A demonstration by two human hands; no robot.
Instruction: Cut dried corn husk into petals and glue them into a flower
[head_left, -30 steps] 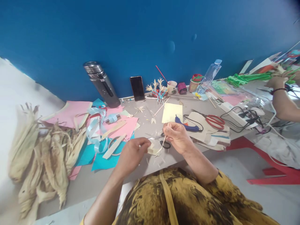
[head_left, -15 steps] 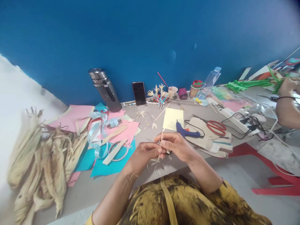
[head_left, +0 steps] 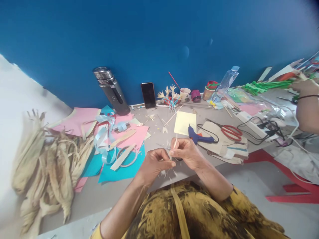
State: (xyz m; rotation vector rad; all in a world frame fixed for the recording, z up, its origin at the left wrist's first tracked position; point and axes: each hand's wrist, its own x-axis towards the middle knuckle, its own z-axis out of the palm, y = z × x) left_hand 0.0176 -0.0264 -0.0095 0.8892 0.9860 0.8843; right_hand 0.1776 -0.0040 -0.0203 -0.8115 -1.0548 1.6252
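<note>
Pinching a thin pale strip (head_left: 176, 140) between thumb and forefinger, the right hand (head_left: 185, 152) stands at the near edge of the desk (head_left: 96, 207), in the middle of the scene. The strip rises nearly upright, its upper end clear of the fingers and leaning slightly right, just short of a yellow sheet (head_left: 185, 123) on the far side. The left hand (head_left: 154, 166), just to the left and touching or almost touching the right, closes thumb and forefinger on the strip's lower part, most of which the fingers hide. Fine pale trimmings (head_left: 166, 173) lie under and just near both hands. To the right of the right hand, a blue glue gun (head_left: 203, 137) lies against a pale glove (head_left: 228, 149), with red-handled scissors (head_left: 223, 128) at the glove's far side. To the left of the left hand are a turquoise sheet (head_left: 119, 174), a tape ring (head_left: 136, 159) and light blue ribbon (head_left: 99, 143); well farther left, dried husks (head_left: 46, 176) are heaped. On the far side, small pale flowers (head_left: 167, 94) stand between a dark phone (head_left: 149, 96) and a paper cup (head_left: 184, 95). Another person's hand (head_left: 302, 88) is at the far right.
</note>
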